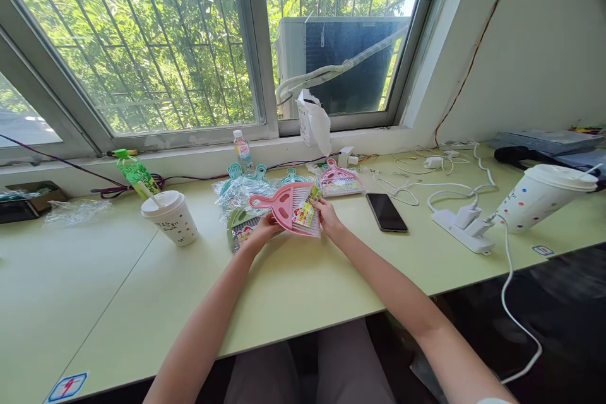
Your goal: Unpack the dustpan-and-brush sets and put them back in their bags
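A pink dustpan and brush set (283,207) with a yellow-green label is held above the table between both hands. My left hand (266,227) grips its lower left side, its fingers partly hidden under the pan. The fingers of my right hand (326,214) close on the brush's right edge beside the label. Behind and left lie several teal sets (235,182) in clear plastic wrap. A green set with a grey brush (238,230) lies next to my left hand. Another pink set (338,180) rests at the back right.
On the pale table (303,303) stand a lidded cup (171,219), a green bottle (137,172) and a small bottle (243,151). To the right are a phone (387,212), a power strip (461,231), cables and a large tilted cup (544,199).
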### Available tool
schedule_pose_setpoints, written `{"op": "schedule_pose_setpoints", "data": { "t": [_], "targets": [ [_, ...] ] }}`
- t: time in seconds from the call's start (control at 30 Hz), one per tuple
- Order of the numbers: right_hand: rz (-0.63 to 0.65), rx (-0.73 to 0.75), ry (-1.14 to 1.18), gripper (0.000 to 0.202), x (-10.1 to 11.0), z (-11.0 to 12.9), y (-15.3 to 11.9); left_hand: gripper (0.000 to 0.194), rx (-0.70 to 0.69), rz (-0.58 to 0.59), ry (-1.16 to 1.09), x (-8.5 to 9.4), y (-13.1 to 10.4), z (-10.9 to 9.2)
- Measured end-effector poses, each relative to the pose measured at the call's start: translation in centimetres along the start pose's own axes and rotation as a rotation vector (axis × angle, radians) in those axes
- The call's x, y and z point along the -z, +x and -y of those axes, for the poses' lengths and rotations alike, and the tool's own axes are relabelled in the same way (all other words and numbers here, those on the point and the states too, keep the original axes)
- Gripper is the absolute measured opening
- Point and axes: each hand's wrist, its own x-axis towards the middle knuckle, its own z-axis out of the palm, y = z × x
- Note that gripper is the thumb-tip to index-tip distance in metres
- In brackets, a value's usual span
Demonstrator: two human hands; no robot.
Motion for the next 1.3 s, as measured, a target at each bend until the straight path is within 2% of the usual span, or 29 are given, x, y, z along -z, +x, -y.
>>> {"op": "schedule_pose_setpoints", "data": {
  "t": [0.47, 1.3],
  "targets": [
    [-0.017, -0.019, 0.015, 0.014, -0.19, 0.13, -0.21, 0.049, -0.02, 0.019, 0.009, 0.1, 0.17, 0.22],
    [-0.023, -0.021, -0.022, 0.017, -0.03, -0.18, -0.02, 0.05, 0.018, 0.005, -0.019, -0.09, -0.03, 0.0]
  ]
}}
